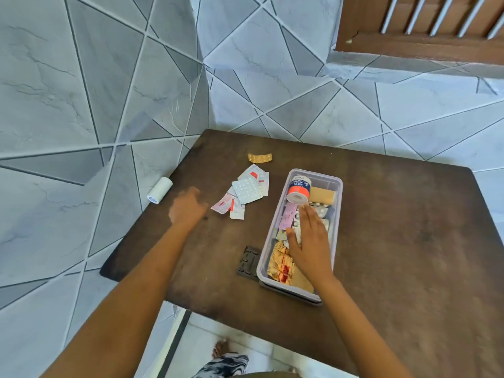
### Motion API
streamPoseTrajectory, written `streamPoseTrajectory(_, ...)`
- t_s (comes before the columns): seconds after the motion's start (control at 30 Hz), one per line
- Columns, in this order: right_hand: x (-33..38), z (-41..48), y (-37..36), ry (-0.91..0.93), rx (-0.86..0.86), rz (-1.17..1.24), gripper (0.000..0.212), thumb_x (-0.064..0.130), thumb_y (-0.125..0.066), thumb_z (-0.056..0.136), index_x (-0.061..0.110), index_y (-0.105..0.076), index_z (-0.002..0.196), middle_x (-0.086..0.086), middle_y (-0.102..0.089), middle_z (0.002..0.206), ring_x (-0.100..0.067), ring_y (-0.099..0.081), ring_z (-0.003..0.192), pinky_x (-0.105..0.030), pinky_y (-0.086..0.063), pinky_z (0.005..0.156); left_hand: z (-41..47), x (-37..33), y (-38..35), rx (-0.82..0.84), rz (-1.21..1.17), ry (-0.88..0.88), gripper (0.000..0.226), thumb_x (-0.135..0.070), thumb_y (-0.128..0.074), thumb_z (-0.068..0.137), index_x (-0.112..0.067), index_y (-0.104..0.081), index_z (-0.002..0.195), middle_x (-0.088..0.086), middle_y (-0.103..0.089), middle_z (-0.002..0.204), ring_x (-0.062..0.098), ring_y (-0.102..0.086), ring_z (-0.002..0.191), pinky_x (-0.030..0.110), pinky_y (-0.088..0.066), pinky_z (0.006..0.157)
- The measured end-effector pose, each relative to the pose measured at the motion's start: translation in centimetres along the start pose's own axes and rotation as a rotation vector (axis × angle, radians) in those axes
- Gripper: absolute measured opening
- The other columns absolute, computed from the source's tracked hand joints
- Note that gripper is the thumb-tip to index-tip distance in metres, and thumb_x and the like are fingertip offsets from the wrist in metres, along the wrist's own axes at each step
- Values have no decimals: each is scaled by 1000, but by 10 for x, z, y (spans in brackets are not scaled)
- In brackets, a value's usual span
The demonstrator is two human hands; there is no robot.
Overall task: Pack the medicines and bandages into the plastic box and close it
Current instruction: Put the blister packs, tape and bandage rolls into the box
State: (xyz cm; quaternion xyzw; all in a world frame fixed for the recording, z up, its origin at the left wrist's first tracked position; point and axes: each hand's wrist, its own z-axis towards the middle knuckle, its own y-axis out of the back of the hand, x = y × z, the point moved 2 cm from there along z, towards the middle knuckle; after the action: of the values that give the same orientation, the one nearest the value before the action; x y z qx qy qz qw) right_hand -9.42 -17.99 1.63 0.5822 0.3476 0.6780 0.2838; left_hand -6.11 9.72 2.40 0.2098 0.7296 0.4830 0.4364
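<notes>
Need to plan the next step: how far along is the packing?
Done: tape and several strips lie in the box. In hand: right hand presses strips down inside; left hand is blurred near the pile. Left: pile, gold strip, dark strip, roll, closing.

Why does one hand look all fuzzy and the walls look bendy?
Head view: the left hand is smeared by motion blur, while the right hand in the plastic box looks sharp; the wide-angle lens bends the tile lines near the edges.

Blister packs (246,192) lie on the table (395,227) left of the plastic box (336,184).
</notes>
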Motion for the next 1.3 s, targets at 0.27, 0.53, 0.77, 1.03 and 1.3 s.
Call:
streamPoseTrajectory(0.27, 57, 24, -58, -8, 73, -34, 67, 43, -25, 88, 13, -15, 147, -7, -13, 158, -21, -10, 147, -33, -9, 119, 84, 69, 25, 31, 183, 29, 60, -24, -55, 88, -10, -30, 140, 23, -37, 142, 41, -37, 129, 49, -33, 106)
streamPoseTrajectory(0.53, 60, 19, -76, -85, 35, -103, 66, 46, -23, 89, 13, -19, 146, -5, -19, 157, -20, -13, 147, -26, -2, 113, 122, 89, 14, 3, 298, -11, 60, -28, -66, 82, -3, -41, 131, 27, -44, 135, 40, -41, 127, 45, -34, 106)
streamPoseTrajectory(0.77, 56, 11, -62, -90, 7, -77, 63, 41, -28, 90, 14, -20, 146, -4, -20, 157, -18, -13, 146, -28, -4, 116, 99, 53, 18, 157, 212, -86, 61, -34, -73, 75, -1, -52, 122, 23, -51, 127, 40, -55, 112, 43, -47, 92)
streamPoseTrajectory(1.03, -5, -30, -5, -239, -143, -175, 59, 28, -26, 87, 6, -30, 142, -13, -33, 151, -27, -26, 143, -38, -16, 117, -32, -96, 19, 628, -131, -712, 40, -19, -74, 74, -16, -61, 111, -2, -62, 101, 12, -57, 85, 16, -44, 66)
streamPoseTrajectory(1.3, -43, -47, 13, -292, -101, -56, 54, 4, -38, 92, 7, -25, 144, -9, -26, 155, -22, -20, 145, -36, -18, 121, -124, -131, -53, 593, 649, -988, 42, -27, -69, 77, -12, -55, 113, 9, -63, 114, 27, -59, 105, 35, -47, 76)
